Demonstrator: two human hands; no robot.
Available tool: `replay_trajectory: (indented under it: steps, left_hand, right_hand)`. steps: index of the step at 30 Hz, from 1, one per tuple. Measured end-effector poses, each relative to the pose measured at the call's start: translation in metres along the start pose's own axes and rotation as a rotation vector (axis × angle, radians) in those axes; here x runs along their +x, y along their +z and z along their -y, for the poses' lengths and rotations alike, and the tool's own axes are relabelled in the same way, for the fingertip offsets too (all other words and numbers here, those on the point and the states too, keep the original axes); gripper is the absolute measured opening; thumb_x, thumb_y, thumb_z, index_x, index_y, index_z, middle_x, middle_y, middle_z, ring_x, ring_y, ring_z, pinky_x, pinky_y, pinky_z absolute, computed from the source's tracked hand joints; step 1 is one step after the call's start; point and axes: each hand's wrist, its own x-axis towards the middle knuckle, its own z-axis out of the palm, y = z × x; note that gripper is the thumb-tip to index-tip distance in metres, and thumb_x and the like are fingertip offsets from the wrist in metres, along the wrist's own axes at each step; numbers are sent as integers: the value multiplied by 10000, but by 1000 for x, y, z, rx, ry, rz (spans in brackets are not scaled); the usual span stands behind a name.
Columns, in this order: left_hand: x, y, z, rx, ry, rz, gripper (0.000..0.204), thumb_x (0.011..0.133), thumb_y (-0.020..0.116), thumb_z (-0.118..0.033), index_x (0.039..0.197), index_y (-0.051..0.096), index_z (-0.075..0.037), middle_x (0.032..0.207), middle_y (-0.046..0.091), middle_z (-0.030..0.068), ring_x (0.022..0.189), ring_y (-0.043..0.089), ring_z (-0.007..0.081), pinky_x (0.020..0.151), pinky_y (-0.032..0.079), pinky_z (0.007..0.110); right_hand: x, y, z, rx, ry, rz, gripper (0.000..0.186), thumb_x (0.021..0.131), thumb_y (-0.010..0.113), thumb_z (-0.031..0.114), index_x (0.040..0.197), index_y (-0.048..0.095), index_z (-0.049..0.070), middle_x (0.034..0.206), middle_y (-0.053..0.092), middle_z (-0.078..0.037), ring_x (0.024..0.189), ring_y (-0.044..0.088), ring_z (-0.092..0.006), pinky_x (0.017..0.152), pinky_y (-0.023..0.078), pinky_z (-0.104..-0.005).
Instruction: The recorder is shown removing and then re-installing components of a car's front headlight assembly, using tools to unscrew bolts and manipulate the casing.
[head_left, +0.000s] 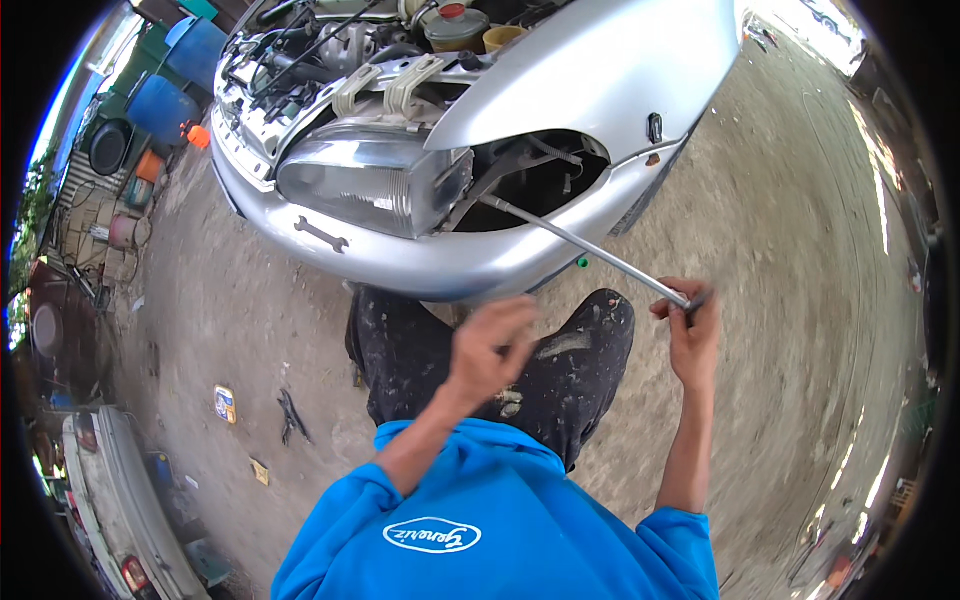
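Observation:
My right hand (692, 325) is closed around the handle end of a ratchet with a long silver extension bar (600, 252). The bar's far end reaches into the dark opening (590, 165) beside the headlight (345, 180) of a silver car. What the tip touches in there is hidden. Over my knees hovers my left hand (488, 350), smeared by motion, its fingers seeming bent; I see no object in it. On the silver bumper (390, 265) lies an open-end wrench (321, 234), left of the bar.
Above the headlight, the engine bay (350, 45) is uncovered. Pliers (293, 417) and a small white-and-blue container (225, 404) lie on the dirt floor at left. Blue barrels (163, 105) stand at the far left; a detached bumper (125, 500) rests at the lower left.

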Motion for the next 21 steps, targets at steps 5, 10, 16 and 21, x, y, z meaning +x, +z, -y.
replay_trajectory:
  steps: [5,10,16,21]
  left_hand:
    - [24,-61,53,101,-187,-469,122,866,603,2,979,648,9,906,640,104,662,572,140,568,443,238]
    - [40,-70,55,126,-238,-442,100,868,627,-26,958,650,9,838,634,71,659,559,103,515,408,213]
    - [43,-76,58,143,-336,-421,74,860,633,-26,922,655,7,784,628,64,653,557,100,506,400,217]
    - [43,-80,63,118,-355,-408,78,859,637,-30,929,654,0,776,628,58,644,549,95,511,403,223]
  right_hand:
    - [10,7,-2,67,-96,2,129,919,458,-85,958,506,29,998,624,-101,743,555,-95,656,459,-234]
    - [8,7,18,248,187,87,149,984,451,71,1070,540,-12,851,600,-82,553,410,-33,497,336,-181]
    - [10,10,29,642,564,19,261,1012,437,177,1100,571,-29,742,544,-64,453,316,-21,401,224,-179]
    - [3,-30,20,148,288,-191,274,1005,460,218,1060,581,-22,691,535,-63,413,302,-31,379,214,-187]
